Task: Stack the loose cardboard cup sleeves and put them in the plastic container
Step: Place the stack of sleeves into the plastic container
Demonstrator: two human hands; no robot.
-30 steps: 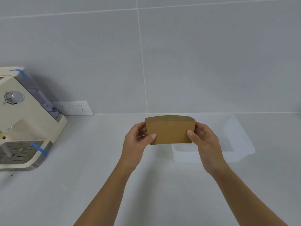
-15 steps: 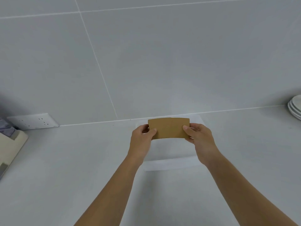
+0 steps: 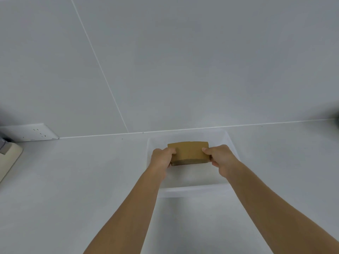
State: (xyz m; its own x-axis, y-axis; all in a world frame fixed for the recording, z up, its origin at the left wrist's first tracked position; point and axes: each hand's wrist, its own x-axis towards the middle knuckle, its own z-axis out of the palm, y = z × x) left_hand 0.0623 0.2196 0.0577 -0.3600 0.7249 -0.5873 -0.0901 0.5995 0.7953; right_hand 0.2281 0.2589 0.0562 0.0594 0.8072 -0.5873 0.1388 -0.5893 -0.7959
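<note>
A stack of brown cardboard cup sleeves [image 3: 189,152] lies flat between my two hands, inside the outline of the clear plastic container [image 3: 190,190] on the white counter. My left hand [image 3: 162,159] grips the stack's left end. My right hand [image 3: 221,158] grips its right end. The stack sits low over the container's middle; I cannot tell whether it touches the bottom. Both forearms reach in over the container's near rim.
A white wall socket [image 3: 30,132] sits low on the tiled wall at the left. A corner of a cream machine [image 3: 9,158] shows at the left edge. The tiled wall stands right behind the container.
The stack has gone down from in front of me into the container, tipping from upright to flat. My view has swung right, so the machine is almost out of sight.
</note>
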